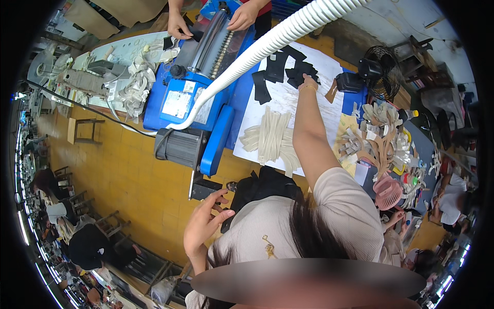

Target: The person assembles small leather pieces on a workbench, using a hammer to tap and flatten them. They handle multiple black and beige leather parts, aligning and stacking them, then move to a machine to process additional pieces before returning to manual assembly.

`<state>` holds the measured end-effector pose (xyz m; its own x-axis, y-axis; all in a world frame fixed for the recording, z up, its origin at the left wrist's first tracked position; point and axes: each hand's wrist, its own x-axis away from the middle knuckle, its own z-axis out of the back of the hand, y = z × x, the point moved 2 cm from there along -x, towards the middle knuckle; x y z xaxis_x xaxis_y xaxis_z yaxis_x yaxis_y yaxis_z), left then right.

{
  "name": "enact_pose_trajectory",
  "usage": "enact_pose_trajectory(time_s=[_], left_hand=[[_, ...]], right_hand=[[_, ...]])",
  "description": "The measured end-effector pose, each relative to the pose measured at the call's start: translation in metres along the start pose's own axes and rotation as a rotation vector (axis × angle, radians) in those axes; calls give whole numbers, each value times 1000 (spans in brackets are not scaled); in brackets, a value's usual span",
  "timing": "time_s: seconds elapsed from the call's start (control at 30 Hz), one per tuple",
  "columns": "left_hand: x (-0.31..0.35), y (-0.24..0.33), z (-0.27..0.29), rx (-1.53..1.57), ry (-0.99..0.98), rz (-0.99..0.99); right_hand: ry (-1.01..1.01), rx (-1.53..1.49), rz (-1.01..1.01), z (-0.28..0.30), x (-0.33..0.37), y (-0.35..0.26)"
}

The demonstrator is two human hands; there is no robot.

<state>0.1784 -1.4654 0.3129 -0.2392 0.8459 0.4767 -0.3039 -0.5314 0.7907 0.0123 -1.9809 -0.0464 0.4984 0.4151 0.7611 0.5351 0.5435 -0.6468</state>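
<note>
The black bits (295,76) lay on the white sheet (283,99), at my right hand (309,82). I couldn't tell if its fingers pinched any. I think I was picking; next seemed to need a light pinch. My left hand (201,226) was open, empty.

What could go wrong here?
Another person's hand is close to the shiny roller, so fingers might get pinched if it turns. The right hand is at a loose heap of black pieces, which could slide apart. White strips near the white sheet's edge might slip off.
</note>
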Motion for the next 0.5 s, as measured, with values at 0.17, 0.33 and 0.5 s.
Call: enact_pose_trajectory(time_s=[0.17, 0.33, 0.5], left_hand=[[0, -1, 0, -24, 1, 39], [0, 0, -3, -55, 28, 50], [5, -3, -7, -78, 79, 61]], right_hand=[[68, 241, 205, 16, 17, -3], [65, 797, 519, 19, 44, -7], [176, 825, 495, 11, 77, -6]])
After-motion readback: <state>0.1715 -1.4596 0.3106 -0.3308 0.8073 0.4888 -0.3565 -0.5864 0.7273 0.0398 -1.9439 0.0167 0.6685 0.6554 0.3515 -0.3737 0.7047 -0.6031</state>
